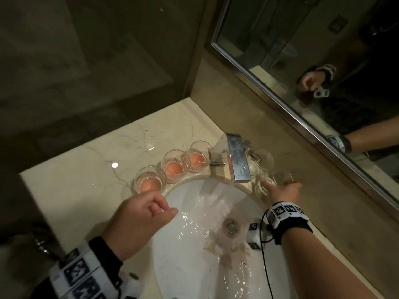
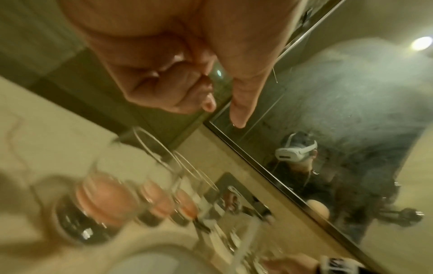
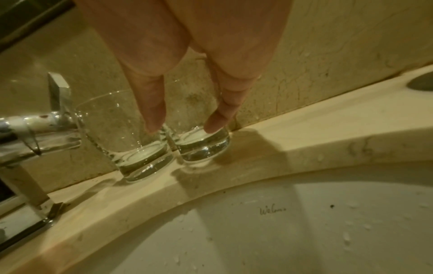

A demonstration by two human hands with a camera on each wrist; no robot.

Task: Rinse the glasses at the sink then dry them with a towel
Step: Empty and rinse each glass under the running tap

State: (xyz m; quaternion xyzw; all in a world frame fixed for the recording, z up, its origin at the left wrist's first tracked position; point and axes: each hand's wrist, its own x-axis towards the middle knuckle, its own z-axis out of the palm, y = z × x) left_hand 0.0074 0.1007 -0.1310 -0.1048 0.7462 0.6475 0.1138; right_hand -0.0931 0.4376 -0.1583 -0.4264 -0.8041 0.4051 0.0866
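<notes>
- Head view: three glasses with pink contents (image 1: 172, 168) are lined along the rim of the sink (image 1: 185, 266), just beyond the left fingers (image 1: 160, 209); they are judged to be queued there for rinsing.
- The left hand (image 1: 138, 221) is held above the sink edge with its fingers loosely curled and nothing in them, probably placed to take the nearest pink glass (image 1: 150, 180).
- Two clear glasses (image 3: 131, 140) are stood upright on the surface beyond the tap (image 1: 237, 160), set apart from the pink ones, presumably as the rinsed lot.
- In the right wrist view, the right hand (image 1: 282, 190) is seen over the far clear glass (image 3: 201, 142), one of its fingers (image 3: 219, 118) lowered inside it and another outside the wall; whether the wall is pinched or released cannot be told.
- Water is seen running into the sink beneath both hands, so rinsing is judged unfinished.
- No towel is seen; drying is not yet begun.
</notes>
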